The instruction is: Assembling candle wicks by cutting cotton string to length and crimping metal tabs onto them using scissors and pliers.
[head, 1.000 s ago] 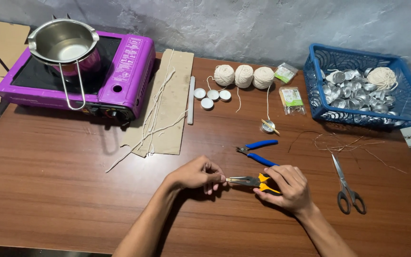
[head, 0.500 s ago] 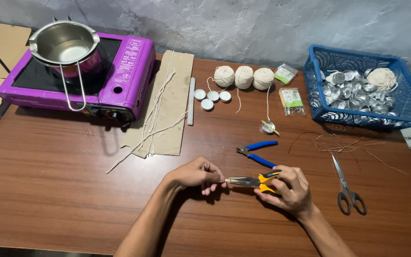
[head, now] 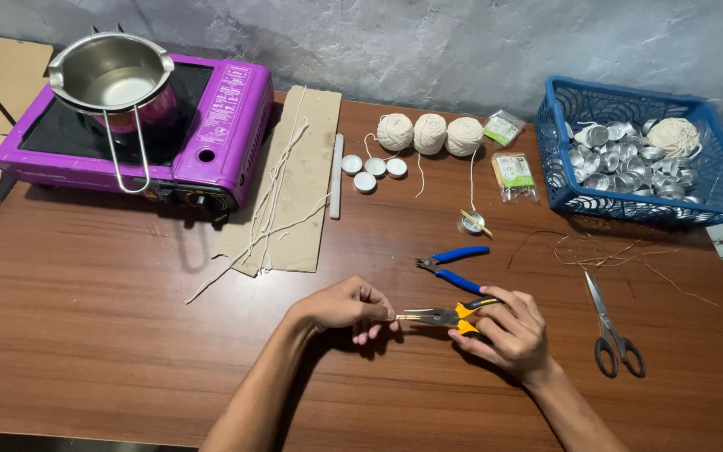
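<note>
My right hand [head: 508, 333] grips yellow-handled pliers [head: 448, 315] just above the brown wooden table [head: 85, 335]. The pliers' jaws point left and meet the fingertips of my left hand [head: 346, 306], which pinches something small at the jaw tips; the piece itself is too small to make out. Blue-handled pliers [head: 455, 267] lie on the table just beyond my hands.
A purple portable stove [head: 211, 134] carrying a steel pot [head: 110, 77] sits at the back left. Cardboard [head: 299, 180] with waxed wicks lies beside it. Three string balls [head: 429, 133], small white discs [head: 373, 170], scissors [head: 608, 326] and a blue basket [head: 571, 197] of metal cups are around.
</note>
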